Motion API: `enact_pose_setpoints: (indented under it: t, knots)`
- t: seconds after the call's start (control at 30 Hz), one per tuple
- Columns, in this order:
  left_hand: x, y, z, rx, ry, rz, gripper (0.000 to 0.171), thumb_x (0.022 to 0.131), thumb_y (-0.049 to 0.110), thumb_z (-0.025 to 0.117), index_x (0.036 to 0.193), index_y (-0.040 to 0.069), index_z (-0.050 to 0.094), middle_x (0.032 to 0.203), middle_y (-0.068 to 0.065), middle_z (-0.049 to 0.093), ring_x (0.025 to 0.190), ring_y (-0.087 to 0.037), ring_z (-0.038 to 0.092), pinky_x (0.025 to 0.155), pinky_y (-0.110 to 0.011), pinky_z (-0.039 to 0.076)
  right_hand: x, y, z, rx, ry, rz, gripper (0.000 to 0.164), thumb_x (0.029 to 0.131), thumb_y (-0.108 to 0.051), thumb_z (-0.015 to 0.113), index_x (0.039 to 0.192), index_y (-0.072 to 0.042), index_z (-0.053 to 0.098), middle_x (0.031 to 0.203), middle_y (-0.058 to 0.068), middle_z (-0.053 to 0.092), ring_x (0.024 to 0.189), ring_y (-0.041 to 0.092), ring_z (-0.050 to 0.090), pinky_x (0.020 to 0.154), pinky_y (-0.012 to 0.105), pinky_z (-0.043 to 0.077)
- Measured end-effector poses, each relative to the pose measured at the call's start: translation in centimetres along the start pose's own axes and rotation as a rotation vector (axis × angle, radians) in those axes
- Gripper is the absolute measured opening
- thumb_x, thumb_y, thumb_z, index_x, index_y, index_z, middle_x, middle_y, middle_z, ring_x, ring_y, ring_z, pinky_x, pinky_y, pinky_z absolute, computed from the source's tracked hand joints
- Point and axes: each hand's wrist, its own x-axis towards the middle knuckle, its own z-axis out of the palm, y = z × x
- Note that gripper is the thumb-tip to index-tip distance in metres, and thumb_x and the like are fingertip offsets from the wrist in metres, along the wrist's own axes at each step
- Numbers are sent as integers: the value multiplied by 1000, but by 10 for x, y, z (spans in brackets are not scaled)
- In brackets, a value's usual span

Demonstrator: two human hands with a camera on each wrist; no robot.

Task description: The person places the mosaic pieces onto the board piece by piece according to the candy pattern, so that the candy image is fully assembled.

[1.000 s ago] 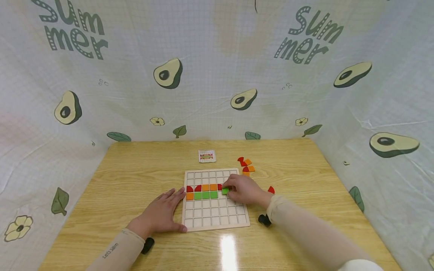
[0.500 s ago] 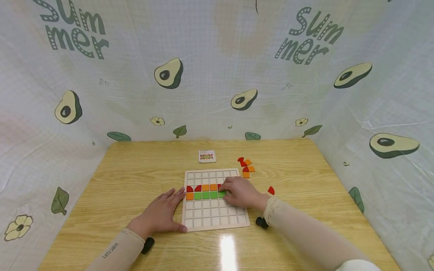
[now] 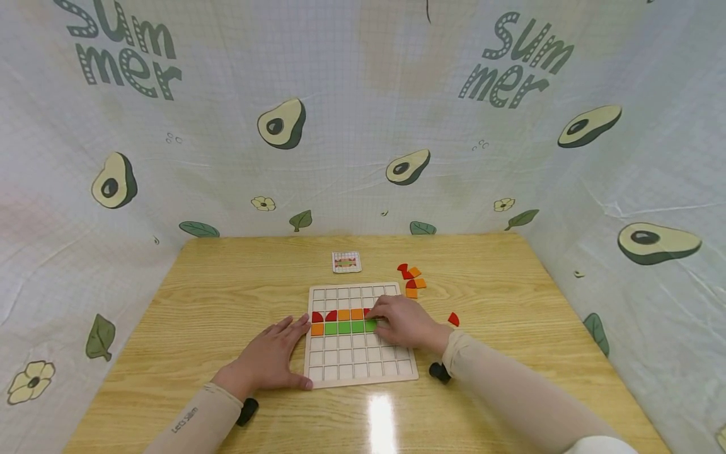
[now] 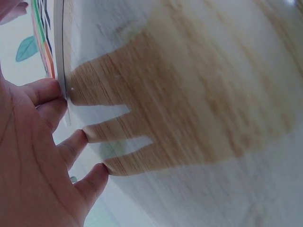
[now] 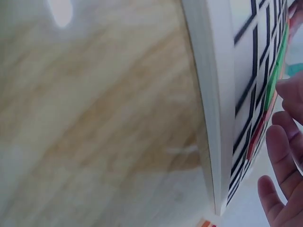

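Observation:
A pale wooden grid board [image 3: 361,359] lies flat on the table. Along its left edge rests my left hand [image 3: 265,357], fingers spread; in the left wrist view the fingertips [image 4: 49,90] touch the edge and the table. Over the board's right part, my right hand [image 3: 407,321] holds a green square tile [image 3: 370,325] with thumb and forefinger, down in a cell at the right end of the green row. Its right side is partly hidden by the fingers. Red quarter-round tiles [image 3: 317,317], orange squares [image 3: 343,314] and green squares [image 3: 344,327] fill neighbouring cells.
A small pattern card [image 3: 346,261] lies behind the board. Several loose red and orange tiles [image 3: 413,282] are gathered beyond its right back corner. One red tile [image 3: 454,320] lies alone near my right wrist. A patterned cloth [image 3: 351,189] hangs behind the table.
My right hand has shifted slightly left and brought the green tile from above the board down into the cell beside the green row. The left hand has stayed put.

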Motion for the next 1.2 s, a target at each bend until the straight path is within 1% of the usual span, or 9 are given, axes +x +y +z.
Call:
enact_pose_setpoints:
  t: [0.1,0.23,0.47,0.6,0.67,0.73,0.83,1.0,1.2]
  knots:
    - [0,0,0,5,-3,-2,116,68,79,70,154,8,38,162,-2,28,146,-35,25,113,-58,26,-1,3,-4,15,-22,46,28,90,-19,67,117,-23,75,106,-10,64,88,10,58,79,29,50]
    - [0,1,0,7,-4,-2,116,68,78,71,154,8,38,162,-3,29,146,-36,25,112,-58,27,-3,11,-7,29,-48,101,28,91,-22,68,118,-24,75,106,-9,64,84,8,54,74,26,48]
    - [0,1,-1,1,-4,2,115,68,77,71,154,7,39,162,-3,29,146,-36,25,112,-58,27,-12,33,-15,26,8,139,27,89,-21,73,116,-20,74,105,-7,64,78,9,53,71,27,48]
    - [1,0,1,9,-2,1,116,68,78,71,154,8,39,162,-2,28,146,-35,25,113,-58,27,-18,50,-19,14,43,179,30,87,-19,74,117,-17,74,111,-3,65,82,11,55,76,30,51]
    - [1,-1,1,13,-1,0,116,68,80,69,154,8,39,162,-2,28,146,-35,25,112,-58,27,-21,58,-21,14,52,208,30,87,-17,73,117,-15,74,113,-2,64,83,11,56,75,31,51]
    - [1,-1,2,12,-4,-1,117,68,81,69,154,8,38,162,-2,28,146,-35,25,112,-58,27,-24,65,-23,26,64,241,30,86,-16,73,116,-13,73,113,-1,64,81,12,56,72,31,51]
    - [1,-2,2,10,-7,-4,117,67,81,69,154,8,38,162,-2,28,147,-35,24,112,-58,26,-27,74,-26,32,74,281,30,86,-15,72,116,-13,73,108,-1,62,74,13,53,66,31,47]
    - [0,-1,2,7,-5,-7,117,67,79,70,154,9,38,162,-2,28,146,-35,25,112,-58,26,-31,82,-26,24,70,314,31,86,-15,72,117,-14,73,108,1,63,74,13,51,70,32,47]
    - [0,1,0,0,-4,-13,116,67,78,72,154,8,39,162,-2,29,146,-35,25,112,-58,27,-30,84,-25,25,61,308,30,87,-16,73,116,-14,73,110,2,64,77,15,53,76,35,49]
